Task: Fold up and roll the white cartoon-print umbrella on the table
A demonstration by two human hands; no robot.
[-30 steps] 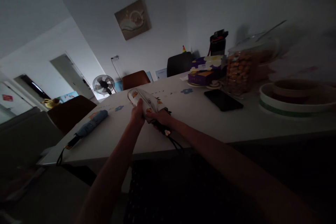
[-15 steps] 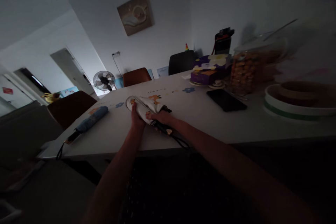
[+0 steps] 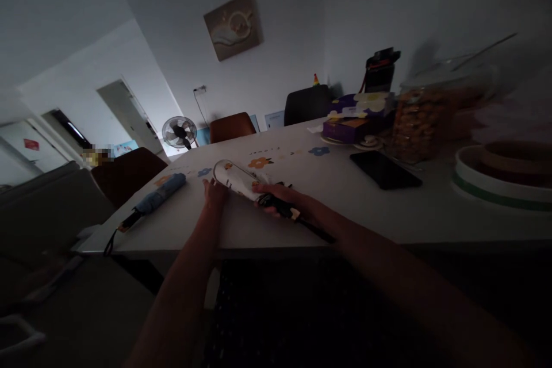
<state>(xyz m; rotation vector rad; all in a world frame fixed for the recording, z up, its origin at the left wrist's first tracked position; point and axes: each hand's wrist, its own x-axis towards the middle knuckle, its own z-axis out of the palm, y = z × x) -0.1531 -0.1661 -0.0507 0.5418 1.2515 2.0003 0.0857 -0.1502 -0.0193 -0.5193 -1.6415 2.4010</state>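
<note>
A folded white umbrella [image 3: 236, 177] with small orange prints lies on the white table [image 3: 302, 195], tip pointing away to the left. My right hand [image 3: 278, 198] is closed around its black handle end, from which a dark strap trails toward the table edge. My left hand [image 3: 214, 192] rests beside the umbrella's canopy, touching its near side; its fingers are mostly hidden in the dim light.
A folded blue umbrella [image 3: 157, 199] lies near the table's left corner. A black phone [image 3: 385, 169], a purple box [image 3: 356, 123], a jar of snacks [image 3: 425, 121] and stacked bowls [image 3: 504, 175] stand at the right. Chairs [image 3: 129, 172] line the far side.
The white umbrella has been lowered flat onto the table. My left hand slid off the canopy to its near side; my right hand stays on the handle.
</note>
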